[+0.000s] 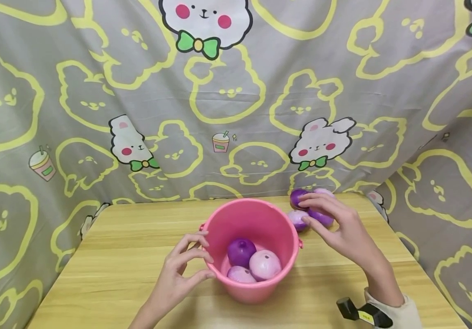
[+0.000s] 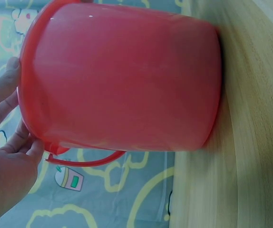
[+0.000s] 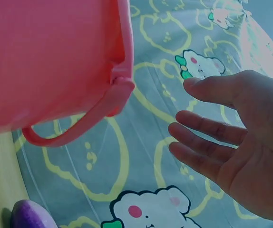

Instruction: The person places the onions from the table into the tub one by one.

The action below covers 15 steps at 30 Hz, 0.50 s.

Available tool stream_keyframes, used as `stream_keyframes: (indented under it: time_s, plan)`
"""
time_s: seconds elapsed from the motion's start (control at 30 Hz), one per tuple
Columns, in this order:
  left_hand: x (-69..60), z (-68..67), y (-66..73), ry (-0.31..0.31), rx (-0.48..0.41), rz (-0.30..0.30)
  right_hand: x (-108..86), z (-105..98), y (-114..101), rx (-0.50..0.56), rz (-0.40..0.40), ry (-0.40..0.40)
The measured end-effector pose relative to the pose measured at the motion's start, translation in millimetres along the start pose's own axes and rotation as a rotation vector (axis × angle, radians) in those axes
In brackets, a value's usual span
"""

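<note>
A pink bucket [image 1: 252,292] stands upright on the wooden table. Inside it lie a dark purple, onion-like round toy [image 1: 242,252] with a nub on top and two pale lilac ones, one [image 1: 265,265] with a small dark hole. My left hand [image 1: 180,265] holds the bucket's left rim, thumb and fingers spread along it. Right of the bucket, my right hand [image 1: 340,224] hovers with thumb and fingers apart, holding nothing. Beneath and behind it are several similar toys, among them a lilac one [image 1: 297,220] and a purple one [image 1: 322,218], partly hidden by the hand.
The bucket's handle [image 3: 74,130] hangs down behind it. A grey patterned curtain [image 1: 236,105] rises along the table's back edge and encloses the sides. A black wrist device [image 1: 361,313] sits at the right sleeve. Bare wooden tabletop [image 1: 137,242] shows left of the bucket.
</note>
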<state>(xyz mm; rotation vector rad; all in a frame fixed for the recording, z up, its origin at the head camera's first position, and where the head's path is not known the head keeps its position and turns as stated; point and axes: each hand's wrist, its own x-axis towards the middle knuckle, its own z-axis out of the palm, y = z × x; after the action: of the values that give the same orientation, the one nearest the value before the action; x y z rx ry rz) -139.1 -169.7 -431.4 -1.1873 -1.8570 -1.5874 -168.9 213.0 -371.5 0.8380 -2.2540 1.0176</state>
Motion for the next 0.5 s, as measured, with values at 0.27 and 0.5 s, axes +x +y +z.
stream_keyframes:
  time_s: [0.27, 0.5]
  plan:
    - [-1.0, -0.3, -2.4, -0.001, 0.011, 0.002, 4.1, -2.6, 7.5, 0.005, 0.037, 0.003]
    - [-2.0, -0.5, -3.0, -0.001, 0.016, -0.005, 4.5, 1.9, 17.8, -0.027, 0.046, 0.030]
